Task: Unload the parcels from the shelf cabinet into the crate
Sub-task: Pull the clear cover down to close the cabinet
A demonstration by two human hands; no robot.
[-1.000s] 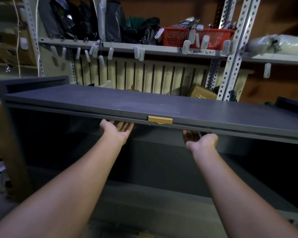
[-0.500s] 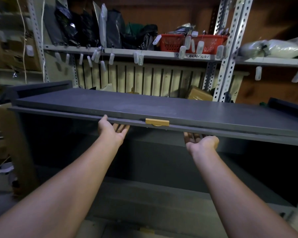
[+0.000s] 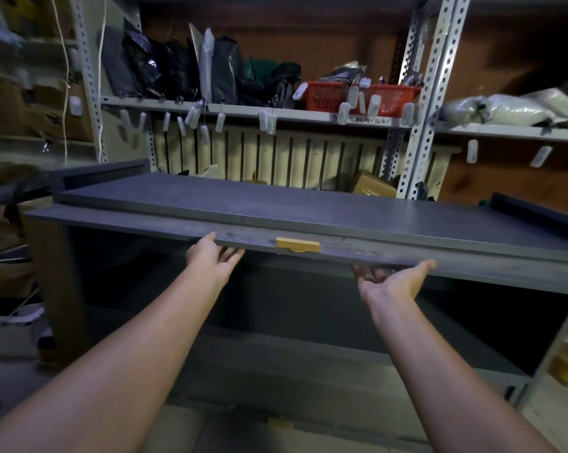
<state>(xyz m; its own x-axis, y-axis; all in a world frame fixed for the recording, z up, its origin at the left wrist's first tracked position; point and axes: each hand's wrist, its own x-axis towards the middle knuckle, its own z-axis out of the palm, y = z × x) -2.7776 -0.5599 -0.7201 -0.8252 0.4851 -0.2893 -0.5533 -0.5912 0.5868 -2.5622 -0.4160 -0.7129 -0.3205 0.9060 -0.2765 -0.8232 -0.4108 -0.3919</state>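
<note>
A grey cabinet door [image 3: 309,207] with a yellow handle [image 3: 297,245] is swung up flat over the cabinet's top. My left hand [image 3: 210,259] holds its front edge left of the handle, thumb on the face and fingers underneath. My right hand [image 3: 394,281] is palm up under the edge right of the handle, with its fingertips hidden beneath the door and its thumb out to the side. The cabinet's inside [image 3: 309,305] is dark, and I make out no parcels in it. No crate is in view.
A metal rack stands behind the cabinet; its shelf [image 3: 243,109] carries black bags [image 3: 165,70], a red basket [image 3: 358,98] and white sacks [image 3: 511,109], with tags hanging below. A cardboard box [image 3: 374,188] lies behind the door. Boxes and clutter [image 3: 11,282] stand at the left.
The door has slid a little further back over the cabinet's top. My right hand has turned from a curled grip to an open palm under the edge. The view has shifted slightly.
</note>
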